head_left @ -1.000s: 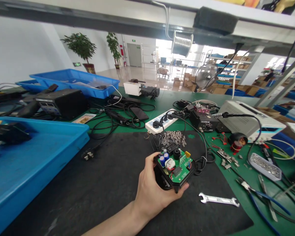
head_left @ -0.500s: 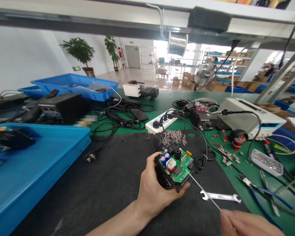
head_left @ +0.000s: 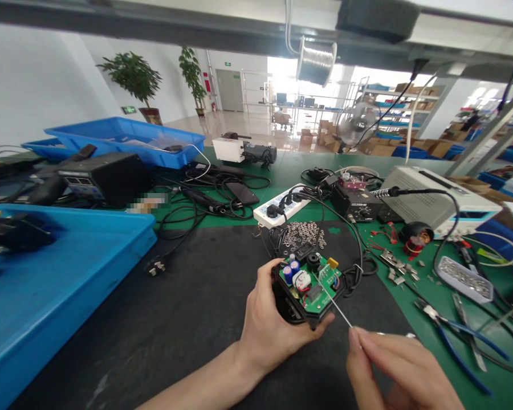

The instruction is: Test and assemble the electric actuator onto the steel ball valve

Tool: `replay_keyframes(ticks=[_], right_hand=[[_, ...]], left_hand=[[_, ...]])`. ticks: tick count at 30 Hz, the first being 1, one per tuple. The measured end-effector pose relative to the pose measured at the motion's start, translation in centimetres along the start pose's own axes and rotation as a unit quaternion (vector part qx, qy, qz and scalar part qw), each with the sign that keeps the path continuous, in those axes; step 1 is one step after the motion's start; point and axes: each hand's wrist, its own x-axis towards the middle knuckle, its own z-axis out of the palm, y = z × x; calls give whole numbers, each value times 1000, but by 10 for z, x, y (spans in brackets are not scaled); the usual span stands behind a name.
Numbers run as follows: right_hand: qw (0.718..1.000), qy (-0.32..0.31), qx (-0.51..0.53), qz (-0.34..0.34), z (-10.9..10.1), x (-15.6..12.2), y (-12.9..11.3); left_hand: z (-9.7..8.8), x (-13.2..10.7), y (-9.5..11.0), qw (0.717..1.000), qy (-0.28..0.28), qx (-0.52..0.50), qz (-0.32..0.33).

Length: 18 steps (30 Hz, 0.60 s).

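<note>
My left hand (head_left: pixel 269 324) is closed around a black housing (head_left: pixel 284 307), thumb along its left side and fingers underneath. The housing's open top faces up and shows a green circuit board (head_left: pixel 320 304) with blue capacitors (head_left: pixel 291 271), a round black part and short wires. A thin, stiff whitish rod (head_left: pixel 337 307) is pinched between the thumb and fingers of my right hand (head_left: pixel 393 364). Its far end lies over the board near a row of upright pins; whether it touches I cannot tell. Most of a spanner (head_left: pixel 410 336) is hidden behind my right hand.
Small metal rings (head_left: pixel 303 234) lie behind the housing, near a white power strip (head_left: pixel 277 208). Blue-handled pliers (head_left: pixel 457 356) and tweezers (head_left: pixel 468 330) rest at right, with a tray of small parts (head_left: pixel 465 279) beyond. A blue bin (head_left: pixel 123 239) stands at left; a wire spool (head_left: pixel 316 62) hangs overhead.
My right hand has moved left and up towards the housing, now covering most of the spanner. The rod's tip has shifted farther across the board. My left hand keeps its hold.
</note>
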Motion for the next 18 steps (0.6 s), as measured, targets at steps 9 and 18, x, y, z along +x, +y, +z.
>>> replay_keyframes(ticks=[9, 18], right_hand=[[999, -15, -43, -15, 3, 5, -7], [998, -18, -50, -29, 7, 3, -9]], left_hand=[[0, 1, -1, 1000, -3, -1, -7], [0, 0, 0, 1000, -2, -7, -7]])
